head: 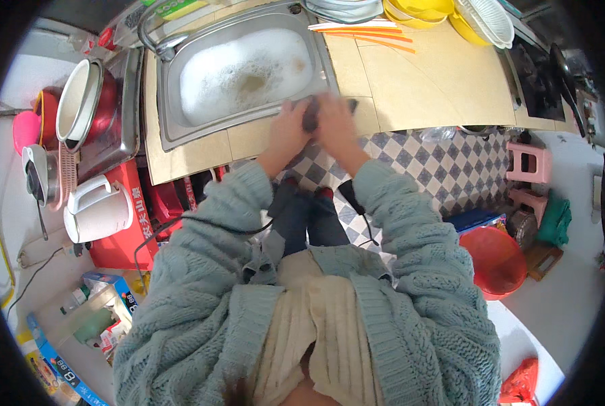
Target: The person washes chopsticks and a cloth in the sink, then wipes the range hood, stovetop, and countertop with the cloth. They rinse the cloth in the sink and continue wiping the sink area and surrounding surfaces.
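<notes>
Both hands are at the near right corner of a stainless steel sink (162, 109), blurred by motion. My left hand (288, 131) and my right hand (337, 126) close around a dark, cloth-like item (310, 115), part of which shows between them. A dark bit also sticks out past my right hand. The fingers hide most of the item, so its exact kind is unclear. White suds (221, 56) cover most of the water in the basin, with a murky patch near the middle. A chrome faucet (166, 46) rises at the sink's left corner.
Orange and white chopsticks (368, 36) lie on the tiled counter (424, 86), near stacked plates (343, 10) and yellow baskets (418, 12). Left stand enamel basins (81, 101) and a white electric kettle (99, 209). Pink stools (530, 161) and a red basin (494, 261) are at right.
</notes>
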{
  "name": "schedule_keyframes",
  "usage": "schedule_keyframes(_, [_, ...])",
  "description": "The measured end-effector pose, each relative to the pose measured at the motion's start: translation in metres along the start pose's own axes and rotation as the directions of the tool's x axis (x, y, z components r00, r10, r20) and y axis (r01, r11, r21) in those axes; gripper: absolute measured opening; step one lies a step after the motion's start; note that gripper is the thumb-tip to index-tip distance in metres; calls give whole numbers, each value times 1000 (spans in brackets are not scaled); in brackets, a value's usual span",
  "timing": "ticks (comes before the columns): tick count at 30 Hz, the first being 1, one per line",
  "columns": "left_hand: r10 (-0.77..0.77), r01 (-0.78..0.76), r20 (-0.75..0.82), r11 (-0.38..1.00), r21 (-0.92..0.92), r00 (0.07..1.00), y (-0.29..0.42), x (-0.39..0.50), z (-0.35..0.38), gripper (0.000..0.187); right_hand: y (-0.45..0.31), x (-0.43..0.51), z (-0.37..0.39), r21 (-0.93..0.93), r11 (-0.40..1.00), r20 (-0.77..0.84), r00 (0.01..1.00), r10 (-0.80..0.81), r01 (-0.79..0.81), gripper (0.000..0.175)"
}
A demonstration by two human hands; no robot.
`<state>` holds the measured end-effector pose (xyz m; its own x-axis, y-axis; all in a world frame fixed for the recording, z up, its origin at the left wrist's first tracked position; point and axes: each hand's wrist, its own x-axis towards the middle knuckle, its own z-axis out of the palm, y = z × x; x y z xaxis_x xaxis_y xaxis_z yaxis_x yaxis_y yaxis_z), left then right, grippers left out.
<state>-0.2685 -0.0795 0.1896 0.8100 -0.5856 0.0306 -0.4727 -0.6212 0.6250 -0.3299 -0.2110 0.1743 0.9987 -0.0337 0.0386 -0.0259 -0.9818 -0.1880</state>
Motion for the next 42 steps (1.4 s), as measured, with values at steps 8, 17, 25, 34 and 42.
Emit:
schedule_keyframes(8, [-16, 9, -74, 996, -93, 997, 35, 20, 16, 62, 38, 2, -24, 416, 908, -228, 962, 152, -45, 58])
schedule_keyframes(17, [-152, 152, -23, 988, -24, 988, -23, 80, 16, 42, 36, 98, 31, -69, 997, -222, 973, -61, 46, 21])
schedule_keyframes(25, [-283, 230, -332, 954, -192, 900, -88, 64, -77, 44, -66, 155, 20, 559, 821, -248, 968, 29, 118, 44])
schedule_keyframes(34, [-221, 230, 211, 63, -971, 952, -33, 63, -115, 43, -32, 123, -73, 760, 634, -163, 986, -27, 143, 86])
schedule_keyframes(42, [-91, 350, 359, 533, -771, 929, -30, 57, -104, 37, 130, 6, -65, 516, 793, -241, 834, 496, -323, 49])
